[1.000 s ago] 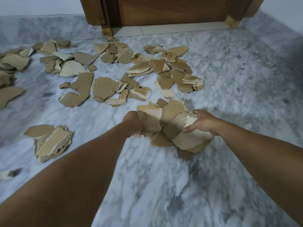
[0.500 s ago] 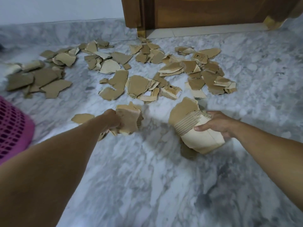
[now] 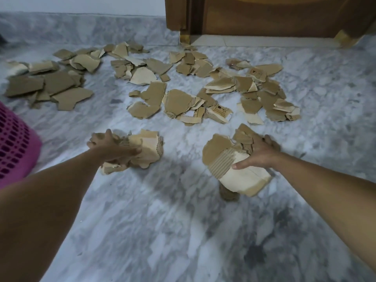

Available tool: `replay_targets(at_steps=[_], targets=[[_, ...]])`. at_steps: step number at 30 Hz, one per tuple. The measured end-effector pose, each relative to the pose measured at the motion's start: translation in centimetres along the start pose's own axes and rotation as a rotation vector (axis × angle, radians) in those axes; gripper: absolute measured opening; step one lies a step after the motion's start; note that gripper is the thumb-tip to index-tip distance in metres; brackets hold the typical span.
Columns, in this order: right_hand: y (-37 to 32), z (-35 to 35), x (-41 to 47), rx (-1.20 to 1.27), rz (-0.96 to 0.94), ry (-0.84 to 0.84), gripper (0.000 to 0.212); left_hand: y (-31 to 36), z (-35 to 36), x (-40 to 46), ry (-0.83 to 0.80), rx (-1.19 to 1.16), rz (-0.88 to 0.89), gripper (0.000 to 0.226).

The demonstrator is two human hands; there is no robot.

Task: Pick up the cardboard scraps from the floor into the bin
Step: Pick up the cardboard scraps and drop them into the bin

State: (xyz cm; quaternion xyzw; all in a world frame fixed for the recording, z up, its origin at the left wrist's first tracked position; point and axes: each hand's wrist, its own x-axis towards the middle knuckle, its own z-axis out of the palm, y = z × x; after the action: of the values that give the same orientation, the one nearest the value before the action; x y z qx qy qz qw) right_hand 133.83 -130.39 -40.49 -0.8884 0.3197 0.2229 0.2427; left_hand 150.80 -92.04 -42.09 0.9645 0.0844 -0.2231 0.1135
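Torn brown cardboard scraps (image 3: pixel 183 102) lie scattered over the grey marble floor (image 3: pixel 162 231). My left hand (image 3: pixel 110 146) grips a bunch of scraps (image 3: pixel 146 149) low over the floor, left of centre. My right hand (image 3: pixel 258 153) clutches a second, thicker stack of scraps (image 3: pixel 234 171), with corrugated ribs showing. One small scrap (image 3: pixel 228 193) lies on the floor under that stack. A pink perforated bin (image 3: pixel 14 143) shows at the left edge, a little left of my left hand.
A brown wooden door and frame (image 3: pixel 264 15) stand at the far wall, with scraps right up to the threshold. More scraps are piled at the far left (image 3: pixel 44 84). Bare marble stretches between me and the piles.
One second ago both hands held the scraps together as one bundle. They have since split it and moved apart, the left hand carrying its share leftward. The bin has come into view at left.
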Motion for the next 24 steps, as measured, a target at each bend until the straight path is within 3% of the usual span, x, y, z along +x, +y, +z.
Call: replay_targets(at_steps=[5, 12, 14, 17, 24], targets=[[0.0, -0.7, 1.3, -0.096, 0.058, -0.04, 0.158, 1.7, 0.8, -1.2, -0.007, 0.104, 0.038, 0.122], [-1.5, -1.0, 1.6, -0.166, 0.082, -0.06, 0.155, 4.2, 1.8, -2.8, -0.039, 0.142, 0.009, 0.118], [-2.3, -0.8, 1.2, -0.154, 0.077, -0.073, 0.144, 4.3, 2.0, -3.3, -0.021, 0.151, -0.022, 0.12], [-3.2, -0.4, 0.3, -0.166, 0.02, -0.045, 0.112, 4.2, 2.2, -3.9, -0.019, 0.239, -0.026, 0.112], [-4.6, -0.4, -0.4, -0.107, 0.033, -0.151, 0.139, 4.1, 2.5, -4.6, -0.026, 0.207, -0.035, 0.117]])
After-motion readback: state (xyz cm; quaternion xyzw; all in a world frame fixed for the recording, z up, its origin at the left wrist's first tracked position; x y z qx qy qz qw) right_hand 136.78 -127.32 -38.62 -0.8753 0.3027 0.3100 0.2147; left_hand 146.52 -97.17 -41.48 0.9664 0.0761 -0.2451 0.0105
